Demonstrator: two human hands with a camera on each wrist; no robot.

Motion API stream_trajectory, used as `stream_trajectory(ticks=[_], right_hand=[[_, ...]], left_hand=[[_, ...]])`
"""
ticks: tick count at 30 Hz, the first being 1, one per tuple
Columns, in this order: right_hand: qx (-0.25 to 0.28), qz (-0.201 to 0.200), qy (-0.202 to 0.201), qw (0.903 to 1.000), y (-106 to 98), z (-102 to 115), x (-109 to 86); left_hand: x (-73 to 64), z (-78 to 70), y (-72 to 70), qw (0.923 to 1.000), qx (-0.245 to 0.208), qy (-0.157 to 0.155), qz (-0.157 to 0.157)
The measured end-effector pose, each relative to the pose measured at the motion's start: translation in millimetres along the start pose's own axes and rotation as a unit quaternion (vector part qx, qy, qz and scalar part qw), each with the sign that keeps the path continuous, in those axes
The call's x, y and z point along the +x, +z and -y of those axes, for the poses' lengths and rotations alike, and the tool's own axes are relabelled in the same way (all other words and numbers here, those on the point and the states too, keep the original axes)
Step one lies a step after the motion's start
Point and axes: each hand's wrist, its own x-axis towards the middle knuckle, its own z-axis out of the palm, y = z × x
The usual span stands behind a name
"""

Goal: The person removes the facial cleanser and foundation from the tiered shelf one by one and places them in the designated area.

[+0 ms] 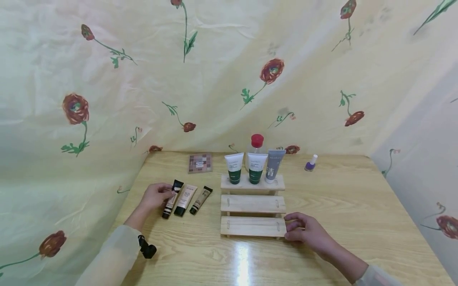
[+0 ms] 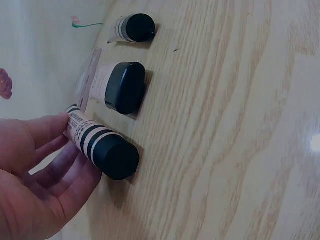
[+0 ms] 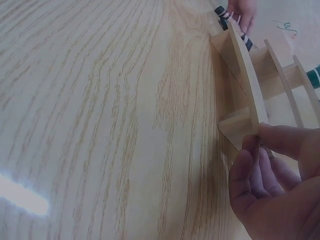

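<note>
My left hand (image 1: pixel 157 196) pinches a slim cosmetic tube (image 1: pixel 171 203) with a black cap and dark stripes, thumb on one side and fingers on the other in the left wrist view. Right of it lie a pale BB cream tube (image 1: pixel 186 198) with a black cap and a smaller gold-brown tube (image 1: pixel 201 200). With thumb and curled fingers, my right hand (image 1: pixel 305 230) grips the right end of the lowest step of a three-step wooden rack (image 1: pixel 250 226). On its top step stand two white-and-green squeeze tubes (image 1: pixel 234 165) and a grey-blue tube (image 1: pixel 274 165).
Behind the rack stands a clear bottle with a red cap (image 1: pixel 257 140). An eyeshadow palette (image 1: pixel 200 163) lies at the back left, and a purple nail polish bottle (image 1: pixel 310 163) stands at the back right. Flower-printed cloth (image 1: pixel 214 79) hangs behind the wooden table (image 1: pixel 322 270).
</note>
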Motion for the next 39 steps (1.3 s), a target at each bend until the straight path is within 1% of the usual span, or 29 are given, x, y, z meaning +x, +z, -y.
stream_trajectory(ticks=[3,8,17,21,24,26,29,31,33,37,39], right_hand=[[-0.002,0.002,-0.006,1.0000,0,-1,-0.3],[-0.001,0.001,-0.009,1.0000,0,-1,0.0],[0.001,0.002,-0.007,1.0000,0,-1,-1.7],[-0.002,0.003,-0.004,1.0000,0,-1,-1.4],[-0.001,0.002,-0.001,1.0000,0,-2,-0.9],[0.000,0.002,-0.002,1.0000,0,-2,-1.1],[0.002,0.003,-0.006,1.0000,-1,-3,-1.2],[0.003,0.003,-0.008,1.0000,-1,-3,-1.2],[0.002,0.002,-0.008,1.0000,-1,-4,-0.6],[0.003,0.001,-0.008,1.0000,-1,-6,0.1],[0.003,0.000,-0.008,1.0000,-1,-6,0.3]], left_hand=[[0.7,2.3,0.6,0.9998,0.016,-0.006,-0.002],[2.0,5.5,1.8,0.9977,0.067,0.005,-0.012],[-2.0,1.1,4.0,0.9923,0.115,0.020,-0.040],[-5.5,-2.3,5.0,0.9903,0.129,0.018,-0.048],[-7.1,-6.0,5.0,0.9887,0.133,0.024,-0.064],[-7.3,-10.6,5.3,0.9878,0.130,0.040,-0.075],[-9.0,-24.0,8.4,0.9887,0.103,0.076,-0.078],[-11.5,-37.6,12.8,0.9887,0.074,0.109,-0.072],[-15.8,-54.1,18.8,0.9865,0.042,0.147,-0.061],[-27.4,-90.0,34.1,0.9760,-0.021,0.215,-0.030],[-32.9,-106.4,42.6,0.9710,-0.052,0.233,-0.005]])
